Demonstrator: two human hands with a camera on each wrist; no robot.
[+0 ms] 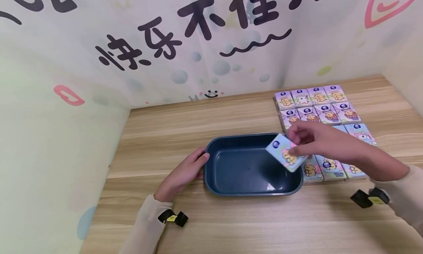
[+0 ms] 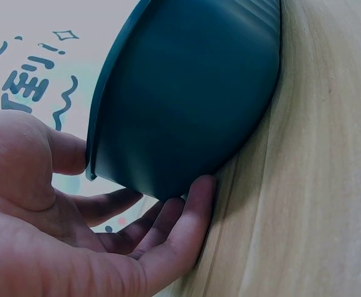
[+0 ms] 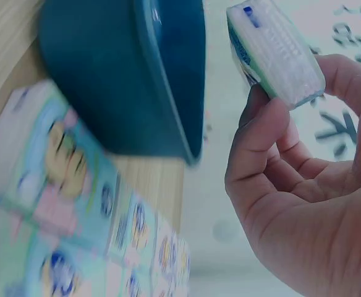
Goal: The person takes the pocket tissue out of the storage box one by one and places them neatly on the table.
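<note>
A dark blue plastic tub [image 1: 244, 165] sits on the wooden table, with nothing inside. At its left end my left hand [image 1: 186, 169] holds it, thumb at the rim and fingers curled against the outer wall [image 2: 186, 93]. My right hand [image 1: 317, 140] pinches a small pack of pocket tissues [image 1: 284, 151] between thumb and fingers, tilted above the tub's right end. The right wrist view shows that tissue pack [image 3: 276, 52] from its side, above rim height. Several more tissue packs [image 1: 325, 114] lie in rows right of the tub, partly hidden by my right hand.
Purple tissue packs [image 1: 310, 96] make up the far rows, light blue ones [image 1: 330, 167] the near rows, close against the tub's right end. A printed cloth [image 1: 211, 44] hangs behind the wooden table [image 1: 251, 224] and at its left side.
</note>
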